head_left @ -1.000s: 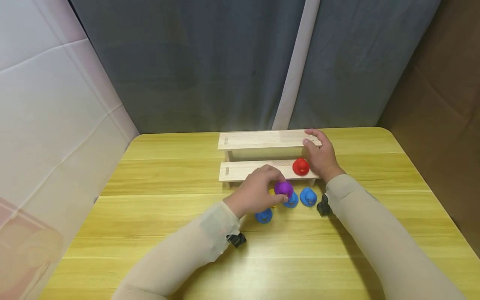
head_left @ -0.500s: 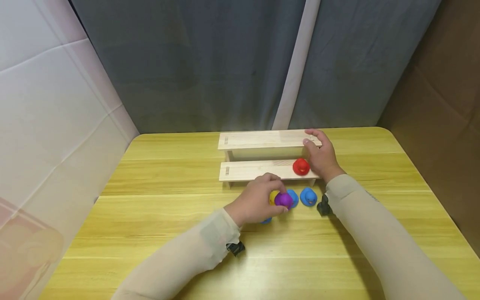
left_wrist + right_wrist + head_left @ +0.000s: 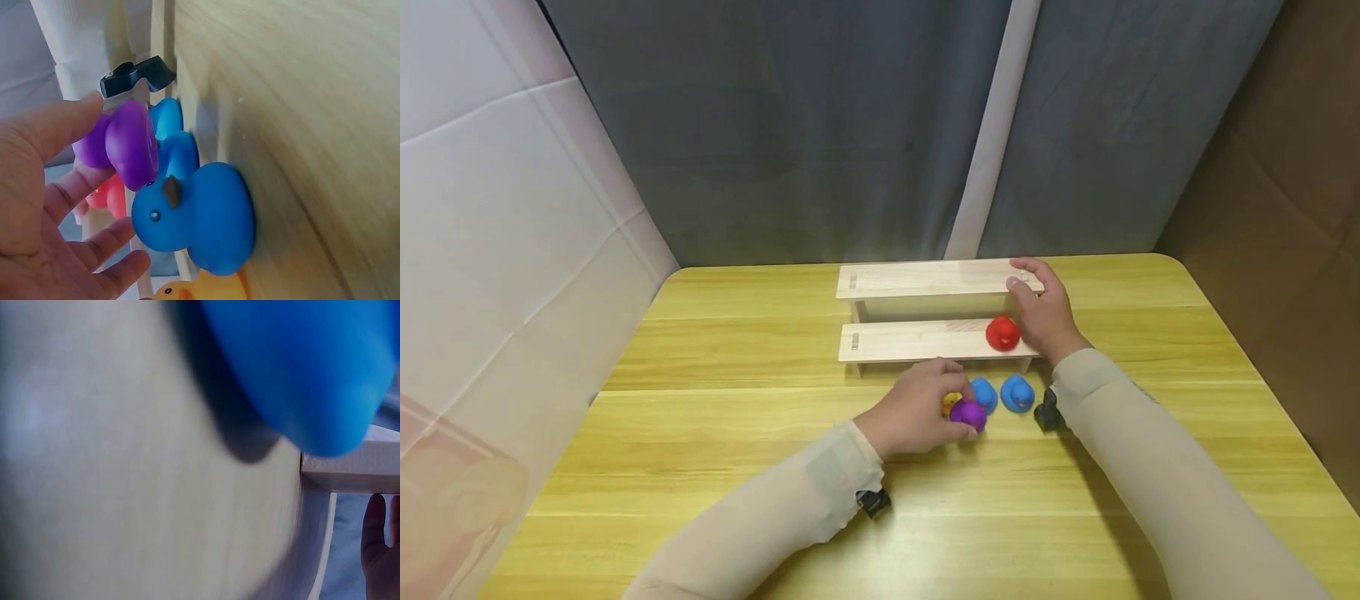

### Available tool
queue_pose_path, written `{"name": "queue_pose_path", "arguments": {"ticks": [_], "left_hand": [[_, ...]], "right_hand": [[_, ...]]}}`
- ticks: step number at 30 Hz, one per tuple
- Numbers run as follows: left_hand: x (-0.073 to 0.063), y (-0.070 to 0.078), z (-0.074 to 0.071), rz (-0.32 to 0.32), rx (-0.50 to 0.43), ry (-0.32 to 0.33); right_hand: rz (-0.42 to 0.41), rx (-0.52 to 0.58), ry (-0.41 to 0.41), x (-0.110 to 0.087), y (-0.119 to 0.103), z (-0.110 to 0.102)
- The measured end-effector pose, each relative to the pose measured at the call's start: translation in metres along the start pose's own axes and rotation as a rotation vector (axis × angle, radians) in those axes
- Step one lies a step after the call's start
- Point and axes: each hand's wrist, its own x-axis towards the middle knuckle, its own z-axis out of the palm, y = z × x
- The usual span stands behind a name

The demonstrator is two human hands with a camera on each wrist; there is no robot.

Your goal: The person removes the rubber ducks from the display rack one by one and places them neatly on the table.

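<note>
My left hand (image 3: 917,408) pinches a purple rubber duck (image 3: 968,416) between thumb and fingertips, low over the table in front of the rack. In the left wrist view, a blue duck (image 3: 219,219) stands close below that purple duck, and a yellow duck (image 3: 212,287) shows at the bottom edge. The head view has the yellow one half hidden by my fingers. My right hand (image 3: 1047,312) holds the right end of the upper board of a two-tier wooden rack (image 3: 925,279), thumb at its front edge. A red duck (image 3: 1003,333) sits on the lower board beside that hand.
Two blue ducks, a right one (image 3: 1018,393) and a left one (image 3: 983,397), stand on the table (image 3: 715,417) before the rack. A grey curtain (image 3: 775,150) hangs behind. Black wrist cameras, such as the right one (image 3: 1048,411), sit under both sleeves.
My left hand has brought the purple duck down and toward me, from just before the lower board to lower over the table. The front blue duck is now covered in the head view. My right hand stays put.
</note>
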Motion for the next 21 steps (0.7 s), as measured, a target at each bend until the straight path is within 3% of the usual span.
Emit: {"name": "queue_pose_path", "arguments": {"ticks": [13, 21], "left_hand": [[0.003, 0.0, 0.005, 0.006, 0.058, -0.03], [0.005, 0.001, 0.005, -0.017, 0.097, -0.056]], "right_hand": [[-0.009, -0.011, 0.01, 0.016, 0.025, 0.001], [-0.021, 0.006, 0.013, 0.017, 0.028, 0.0]]}}
